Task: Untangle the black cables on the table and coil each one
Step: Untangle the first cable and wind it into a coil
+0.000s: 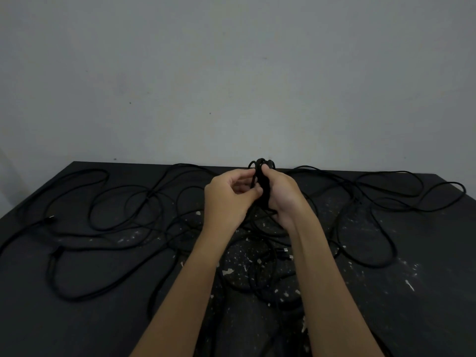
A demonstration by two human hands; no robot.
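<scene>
Both hands meet just above frame centre, raised over the table. Right hand (279, 195) is wrapped around a small bundle of coiled black cable (263, 184), fingers curled round it; loops stick up past the top of the fist. Left hand (229, 193) sits right beside it, thumb & fingertips pinching a strand at the bundle's left side. Forearms run down to the bottom edge of the frame.

Below the hands, strands hang from the bundle into a dense tangle (260, 269) at centre-bottom, w/ a couple of small plug ends (284, 251) lying just right of it. More loose black cable loops (123, 207) spread over the left half of the frame, incl. a connector (50, 219) at far left. Another set of loops (386, 207) sprawls across the right half, reaching the table's far right corner.

Table (425, 292) is black, flecked w/ pale chips & scuffs, esp. around centre. Plain grey wall (231, 73) fills the upper half.
</scene>
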